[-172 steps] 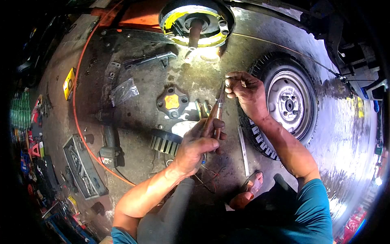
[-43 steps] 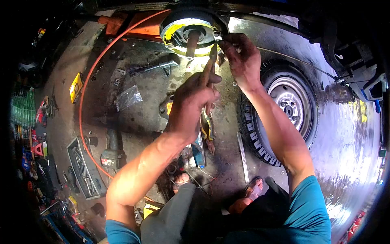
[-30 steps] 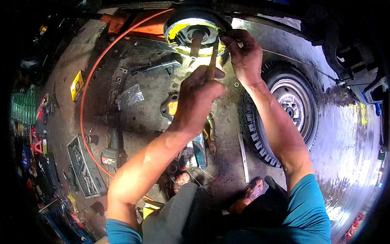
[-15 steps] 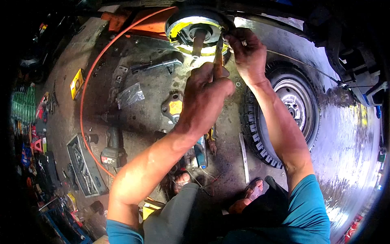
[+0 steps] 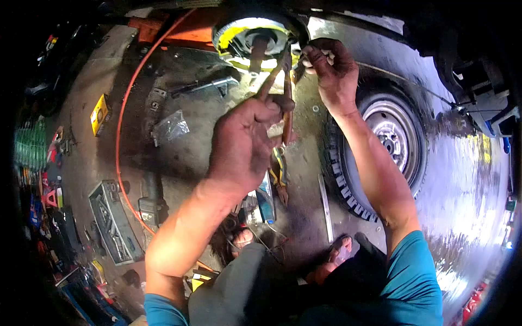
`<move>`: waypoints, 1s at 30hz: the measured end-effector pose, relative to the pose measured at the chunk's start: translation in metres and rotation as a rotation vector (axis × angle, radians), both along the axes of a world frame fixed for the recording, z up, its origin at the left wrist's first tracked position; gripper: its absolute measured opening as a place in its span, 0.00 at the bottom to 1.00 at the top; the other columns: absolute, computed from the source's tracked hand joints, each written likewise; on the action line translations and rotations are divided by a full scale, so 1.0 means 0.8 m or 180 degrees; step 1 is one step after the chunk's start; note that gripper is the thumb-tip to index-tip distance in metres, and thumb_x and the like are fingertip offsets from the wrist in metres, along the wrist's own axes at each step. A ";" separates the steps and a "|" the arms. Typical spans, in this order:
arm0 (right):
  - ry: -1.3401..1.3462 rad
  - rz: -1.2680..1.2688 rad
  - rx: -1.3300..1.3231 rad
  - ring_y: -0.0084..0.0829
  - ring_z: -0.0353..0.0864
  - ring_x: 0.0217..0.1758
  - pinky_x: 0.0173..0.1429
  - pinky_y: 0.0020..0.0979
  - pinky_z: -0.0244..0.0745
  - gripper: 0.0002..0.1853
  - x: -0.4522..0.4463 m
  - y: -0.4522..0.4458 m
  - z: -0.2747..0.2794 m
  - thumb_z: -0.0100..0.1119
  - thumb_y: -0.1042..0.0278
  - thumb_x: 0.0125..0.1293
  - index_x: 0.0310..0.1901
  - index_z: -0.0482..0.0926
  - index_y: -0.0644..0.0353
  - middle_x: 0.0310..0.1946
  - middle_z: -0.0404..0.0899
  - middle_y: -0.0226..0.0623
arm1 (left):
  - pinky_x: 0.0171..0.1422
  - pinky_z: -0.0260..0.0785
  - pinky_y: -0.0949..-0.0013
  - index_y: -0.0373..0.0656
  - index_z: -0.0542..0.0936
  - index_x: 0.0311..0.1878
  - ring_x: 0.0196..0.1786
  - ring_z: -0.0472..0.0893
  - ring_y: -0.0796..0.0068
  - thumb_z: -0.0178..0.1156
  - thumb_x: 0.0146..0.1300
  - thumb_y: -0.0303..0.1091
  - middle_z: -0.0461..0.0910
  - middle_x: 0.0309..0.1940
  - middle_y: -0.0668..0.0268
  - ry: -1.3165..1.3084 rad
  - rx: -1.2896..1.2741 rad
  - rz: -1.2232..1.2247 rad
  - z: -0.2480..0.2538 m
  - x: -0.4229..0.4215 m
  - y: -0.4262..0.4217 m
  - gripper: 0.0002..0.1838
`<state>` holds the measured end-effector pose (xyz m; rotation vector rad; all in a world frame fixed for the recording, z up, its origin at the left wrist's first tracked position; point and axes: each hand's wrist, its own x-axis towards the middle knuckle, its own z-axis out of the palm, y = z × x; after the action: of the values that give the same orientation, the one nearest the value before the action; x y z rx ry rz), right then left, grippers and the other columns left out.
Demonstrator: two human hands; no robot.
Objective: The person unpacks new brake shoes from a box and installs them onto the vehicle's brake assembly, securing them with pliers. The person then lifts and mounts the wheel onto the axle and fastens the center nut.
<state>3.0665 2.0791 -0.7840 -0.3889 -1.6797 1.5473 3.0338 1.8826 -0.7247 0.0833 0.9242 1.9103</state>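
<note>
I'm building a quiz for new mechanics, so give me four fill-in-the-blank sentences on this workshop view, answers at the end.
1. The pliers are held in the person's ____ hand.
2. The lit drum-brake assembly is nearest the picture's ____ edge.
3. The wheel is partly hidden behind the person's ____ forearm.
4. The small box left of the hose is mainly coloured ____.

Missing words: left; top; right; yellow.

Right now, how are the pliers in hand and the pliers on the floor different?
The held pliers have brown handles; the floor pliers have yellow and black ones. The held pliers point toward the brake, in the left hand; the floor pliers lie pointing toward the picture's bottom. Both have two handles.
</note>
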 end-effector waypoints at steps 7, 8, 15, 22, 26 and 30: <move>-0.1226 0.0409 -0.0708 0.21 0.80 0.31 0.32 0.22 0.77 0.12 0.033 0.029 -0.046 0.66 0.63 0.64 0.43 0.81 0.60 0.33 0.81 0.33 | 0.49 0.75 0.64 0.38 0.77 0.36 0.44 0.80 0.72 0.55 0.60 0.31 0.80 0.38 0.61 0.0939 -0.0852 -0.0395 -0.014 -0.031 -0.018 0.06; -0.1560 0.0413 -0.0414 0.20 0.80 0.31 0.31 0.22 0.77 0.11 0.035 0.033 -0.060 0.65 0.64 0.64 0.43 0.81 0.60 0.32 0.81 0.32 | 0.49 0.75 0.64 0.38 0.78 0.37 0.43 0.79 0.72 0.55 0.61 0.31 0.80 0.38 0.61 0.1059 -0.0827 -0.0360 -0.011 -0.027 -0.017 0.07; -0.1668 0.1529 -0.1933 0.26 0.81 0.34 0.38 0.29 0.78 0.24 0.040 -0.004 -0.078 0.53 0.44 0.69 0.48 0.78 0.61 0.35 0.81 0.33 | 0.61 0.71 0.65 0.35 0.79 0.48 0.52 0.79 0.68 0.57 0.64 0.37 0.80 0.45 0.61 0.1991 -0.1327 -0.0692 -0.006 -0.011 -0.012 0.15; -0.1016 0.2295 -0.1528 0.25 0.77 0.33 0.39 0.26 0.71 0.19 0.048 -0.034 -0.010 0.52 0.51 0.72 0.46 0.78 0.61 0.35 0.80 0.36 | 0.42 0.66 0.71 0.36 0.83 0.39 0.34 0.76 0.77 0.55 0.65 0.39 0.82 0.30 0.65 0.1796 -0.0848 -0.0431 -0.007 0.000 -0.009 0.15; -0.1152 0.2207 -0.1686 0.21 0.72 0.31 0.37 0.25 0.68 0.16 0.044 -0.032 -0.019 0.52 0.53 0.72 0.43 0.79 0.58 0.33 0.79 0.28 | 0.42 0.66 0.71 0.37 0.83 0.43 0.35 0.77 0.78 0.57 0.66 0.42 0.82 0.31 0.64 0.1709 -0.1196 -0.0683 -0.015 0.002 -0.009 0.17; -0.0895 0.1658 -0.0326 0.22 0.75 0.41 0.47 0.28 0.72 0.17 0.034 -0.036 -0.041 0.55 0.56 0.71 0.51 0.76 0.62 0.37 0.78 0.31 | 0.41 0.68 0.72 0.38 0.81 0.40 0.33 0.78 0.77 0.58 0.66 0.37 0.81 0.29 0.65 0.1045 -0.1187 -0.0767 -0.037 0.017 0.006 0.11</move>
<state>3.0939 2.0500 -0.8170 -0.2372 -2.0341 2.0370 3.0474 1.8873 -0.7546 0.2790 1.4109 1.5005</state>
